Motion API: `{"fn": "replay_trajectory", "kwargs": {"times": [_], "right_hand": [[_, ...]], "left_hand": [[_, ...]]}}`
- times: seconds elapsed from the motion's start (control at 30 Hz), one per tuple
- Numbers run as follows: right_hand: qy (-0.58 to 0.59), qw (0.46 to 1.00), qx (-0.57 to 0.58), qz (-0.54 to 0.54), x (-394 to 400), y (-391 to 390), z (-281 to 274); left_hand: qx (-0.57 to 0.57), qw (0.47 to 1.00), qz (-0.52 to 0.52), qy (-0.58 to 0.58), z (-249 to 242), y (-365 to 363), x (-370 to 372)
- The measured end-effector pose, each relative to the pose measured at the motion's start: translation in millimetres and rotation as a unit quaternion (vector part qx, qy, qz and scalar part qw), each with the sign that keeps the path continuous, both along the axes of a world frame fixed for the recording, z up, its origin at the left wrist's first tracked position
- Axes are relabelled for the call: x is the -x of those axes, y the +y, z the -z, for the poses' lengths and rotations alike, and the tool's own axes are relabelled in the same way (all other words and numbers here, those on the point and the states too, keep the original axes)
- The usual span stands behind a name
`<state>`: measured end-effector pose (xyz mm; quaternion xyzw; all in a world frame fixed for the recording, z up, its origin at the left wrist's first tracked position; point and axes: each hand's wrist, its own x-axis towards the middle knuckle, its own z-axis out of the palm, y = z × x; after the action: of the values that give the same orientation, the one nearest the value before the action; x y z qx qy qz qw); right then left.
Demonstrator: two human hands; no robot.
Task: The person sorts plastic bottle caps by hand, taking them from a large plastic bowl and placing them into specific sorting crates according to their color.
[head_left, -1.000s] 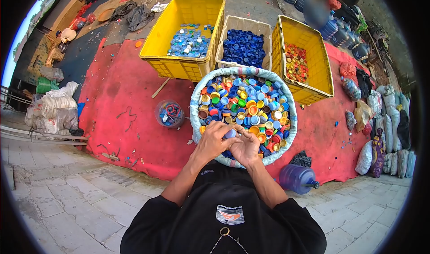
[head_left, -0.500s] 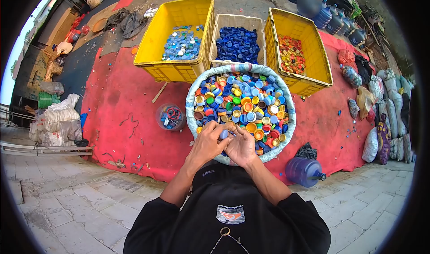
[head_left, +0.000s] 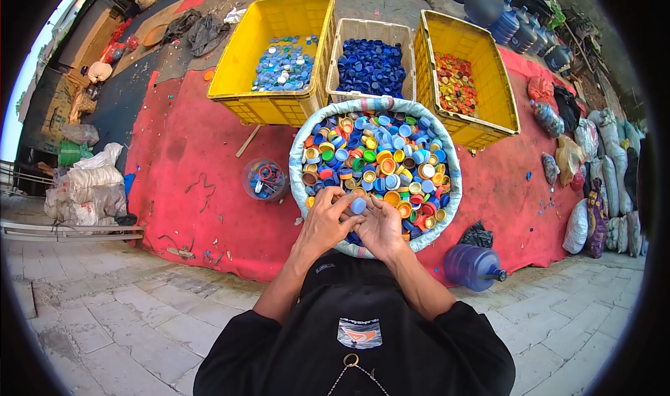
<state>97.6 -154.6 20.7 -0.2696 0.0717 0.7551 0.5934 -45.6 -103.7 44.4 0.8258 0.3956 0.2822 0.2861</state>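
A light blue bottle cap (head_left: 358,206) sits at the fingertips of my left hand (head_left: 319,223), which is closed on it with the thumb underneath. Close beside it, my right hand (head_left: 382,230) is turned palm up, its fingers loosely apart and its palm bare. Both hands are over the near edge of a round, cloth-rimmed basket (head_left: 452,169). Mixed bottle caps (head_left: 385,165) in blue, orange, yellow, green, red and white fill this basket.
Beyond the basket stand a yellow crate (head_left: 234,68) with light blue caps, a white crate (head_left: 407,82) with dark blue caps, and another yellow crate (head_left: 499,82) with red and yellow caps. A clear tub (head_left: 251,186) is left, a water jug (head_left: 471,267) right.
The light blue cap has shifted slightly right and up between my hands and shows more of its face. My right hand has opened a little, showing more palm.
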Motion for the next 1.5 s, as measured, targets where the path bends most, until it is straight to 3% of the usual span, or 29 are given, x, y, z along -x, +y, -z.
{"fn": "replay_trajectory", "kwargs": {"times": [0.17, 0.27, 0.47, 0.6, 0.73, 0.87, 0.9, 1.0, 1.1, 1.2, 1.5], "right_hand": [[0.018, 1.000, 0.011, 0.007, -2, 0, 18], [0.004, 1.000, 0.012, 0.013, 3, 2, 14], [-0.010, 1.000, 0.000, 0.018, 3, 4, 12], [0.023, 1.000, -0.009, 0.002, -5, 7, 24], [-0.031, 0.999, -0.031, 0.019, -3, 9, 28], [-0.030, 0.998, -0.057, 0.017, -3, 10, 22], [-0.028, 0.998, -0.060, 0.011, -4, 9, 18], [-0.082, 0.994, -0.067, 0.018, 2, 8, 20], [-0.120, 0.990, -0.072, 0.022, 2, 6, 20], [-0.114, 0.991, -0.065, 0.015, -3, 3, 15], [-0.154, 0.987, -0.034, 0.021, 7, 1, 21]], "left_hand": [[-0.003, 1.000, -0.007, -0.016, 25, 3, 3], [-0.072, 0.997, -0.016, -0.035, 18, 0, -2], [-0.068, 0.997, -0.001, -0.041, 17, -14, -6], [-0.074, 0.990, 0.064, -0.099, 16, -17, -9], [-0.049, 0.988, -0.043, -0.142, 19, -22, -8], [-0.077, 0.993, -0.045, -0.074, 16, -6, -4], [-0.057, 0.997, -0.033, -0.040, 19, -5, -1], [0.034, 0.991, -0.073, -0.108, 23, -8, -13], [0.009, 0.989, -0.056, -0.136, 35, -6, -18], [0.140, 0.977, -0.081, -0.138, 39, -9, -17], [0.064, 0.985, -0.063, -0.145, 43, -9, -13]]}}
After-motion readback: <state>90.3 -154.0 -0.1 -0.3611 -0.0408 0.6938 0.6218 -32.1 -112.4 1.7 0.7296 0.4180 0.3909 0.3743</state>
